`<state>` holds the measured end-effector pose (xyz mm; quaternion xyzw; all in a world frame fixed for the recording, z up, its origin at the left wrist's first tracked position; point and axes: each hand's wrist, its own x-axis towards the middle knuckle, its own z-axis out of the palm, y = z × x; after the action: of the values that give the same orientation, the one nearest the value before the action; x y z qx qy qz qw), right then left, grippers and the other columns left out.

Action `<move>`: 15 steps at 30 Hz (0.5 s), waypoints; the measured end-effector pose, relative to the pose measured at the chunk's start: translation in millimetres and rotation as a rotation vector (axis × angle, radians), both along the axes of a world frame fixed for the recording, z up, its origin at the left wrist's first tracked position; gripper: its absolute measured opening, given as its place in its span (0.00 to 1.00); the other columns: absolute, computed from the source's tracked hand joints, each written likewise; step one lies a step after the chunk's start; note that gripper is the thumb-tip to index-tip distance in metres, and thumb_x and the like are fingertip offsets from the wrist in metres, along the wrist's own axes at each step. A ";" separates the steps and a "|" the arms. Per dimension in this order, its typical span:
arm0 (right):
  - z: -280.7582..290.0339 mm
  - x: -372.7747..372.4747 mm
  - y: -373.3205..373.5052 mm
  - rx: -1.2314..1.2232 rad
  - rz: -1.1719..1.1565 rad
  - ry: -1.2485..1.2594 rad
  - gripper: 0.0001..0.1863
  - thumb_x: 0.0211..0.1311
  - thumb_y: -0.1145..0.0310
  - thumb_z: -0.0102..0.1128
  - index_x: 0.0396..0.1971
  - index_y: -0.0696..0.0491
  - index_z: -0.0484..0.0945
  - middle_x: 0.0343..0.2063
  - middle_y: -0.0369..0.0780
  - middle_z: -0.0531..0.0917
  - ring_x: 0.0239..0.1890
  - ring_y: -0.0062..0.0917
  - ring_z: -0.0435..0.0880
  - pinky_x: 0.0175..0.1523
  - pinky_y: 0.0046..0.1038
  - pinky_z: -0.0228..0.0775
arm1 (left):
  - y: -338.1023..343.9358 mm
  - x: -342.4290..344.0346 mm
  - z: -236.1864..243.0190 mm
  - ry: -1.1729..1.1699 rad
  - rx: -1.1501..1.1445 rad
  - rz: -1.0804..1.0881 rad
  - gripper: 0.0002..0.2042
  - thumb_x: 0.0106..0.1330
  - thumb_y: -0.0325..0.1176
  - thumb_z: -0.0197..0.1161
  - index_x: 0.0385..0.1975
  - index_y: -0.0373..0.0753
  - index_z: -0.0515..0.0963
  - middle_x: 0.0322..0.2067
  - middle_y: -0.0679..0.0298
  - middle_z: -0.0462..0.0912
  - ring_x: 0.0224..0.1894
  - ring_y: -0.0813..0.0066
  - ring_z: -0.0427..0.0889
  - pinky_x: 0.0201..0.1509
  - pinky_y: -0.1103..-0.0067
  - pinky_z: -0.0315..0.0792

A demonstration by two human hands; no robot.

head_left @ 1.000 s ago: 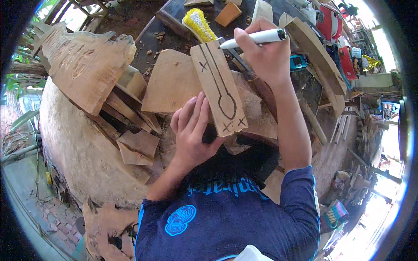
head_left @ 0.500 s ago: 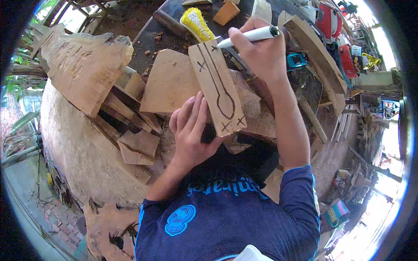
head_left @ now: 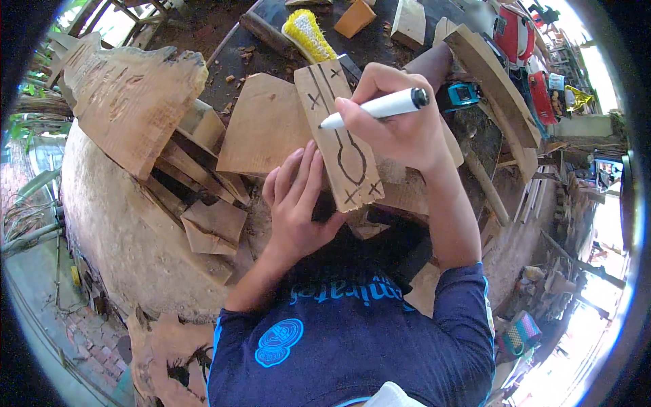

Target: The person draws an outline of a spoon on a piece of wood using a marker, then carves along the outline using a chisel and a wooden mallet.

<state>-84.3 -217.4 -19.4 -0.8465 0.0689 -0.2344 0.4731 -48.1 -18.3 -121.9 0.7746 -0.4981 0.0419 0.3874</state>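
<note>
A pale wooden block [head_left: 342, 163] bears a dark drawn outline, long and narrow with a rounded lower end, and several crosses. My left hand [head_left: 293, 203] grips its lower left side with fingertips and thumb. My right hand [head_left: 403, 132] is closed around a white marker [head_left: 380, 106], its tip at the block's left half, beside the line. Behind the block lie a yellow and white bristly brush [head_left: 306, 35] and a metal blade [head_left: 348, 66], partly hidden. A broad pale board [head_left: 258, 122] lies just left of the block, above my left hand.
A large live-edge slab [head_left: 135, 108] rests on wood pieces at the left. An orange offcut [head_left: 354, 19] is at the back. At the right are a small blue object [head_left: 463, 96], long boards [head_left: 495, 81], a round stick [head_left: 488, 190] and red items [head_left: 514, 37].
My right hand has moved the marker down and left from the block's top to its middle. A cross now shows at the top right. My left hand has barely moved.
</note>
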 end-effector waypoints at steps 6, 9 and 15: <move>0.4 -4.9 -3.5 -0.044 0.046 0.028 0.12 0.55 0.71 0.65 0.18 0.56 0.72 0.15 0.33 0.74 0.18 0.12 0.70 0.23 0.21 0.61 | 0.1 0.5 1.0 -0.023 0.007 -0.006 0.42 0.54 0.53 0.70 0.63 0.28 0.68 0.63 0.49 0.71 0.65 0.52 0.68 0.67 0.63 0.57; -2.0 -3.1 -0.4 -0.032 0.029 -0.014 0.12 0.55 0.71 0.65 0.18 0.56 0.72 0.14 0.33 0.74 0.18 0.12 0.70 0.23 0.21 0.61 | 1.2 0.2 1.7 -0.011 0.012 -0.003 0.42 0.54 0.52 0.70 0.63 0.27 0.67 0.63 0.49 0.71 0.65 0.51 0.68 0.67 0.63 0.57; -14.2 -10.8 -20.8 -0.046 -0.143 -0.122 0.12 0.56 0.71 0.66 0.17 0.55 0.73 0.13 0.33 0.76 0.17 0.10 0.72 0.19 0.19 0.59 | -0.1 -0.1 2.1 -0.030 0.009 0.005 0.42 0.55 0.53 0.70 0.62 0.27 0.68 0.63 0.48 0.71 0.64 0.50 0.69 0.67 0.63 0.57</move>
<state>-95.2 -238.1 -33.6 -0.8343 0.0947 -0.3202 0.4387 -48.2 -18.3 -119.8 0.7771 -0.5018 0.0520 0.3763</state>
